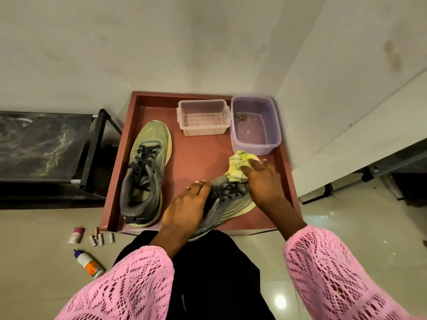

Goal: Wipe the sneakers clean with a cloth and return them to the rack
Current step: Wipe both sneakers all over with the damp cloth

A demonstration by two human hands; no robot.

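Two grey-green sneakers lie in a reddish-brown tray [147,100] on the floor. One sneaker [145,172] stands alone at the tray's left, toe pointing away. My left hand [184,209] grips the other sneaker [227,207] near the tray's front, fingers curled over its laces and collar. With my right hand [263,181] I hold a yellow-white cloth [239,166] and press it on that sneaker's toe. The black shoe rack [46,146] stands to the left of the tray.
A clear empty plastic box [203,118] and a purple tub [255,125] holding water sit at the tray's back. Small spools, a tube and a white bottle [89,264] lie on the tiled floor at front left. A white wall and a panel close off the right.
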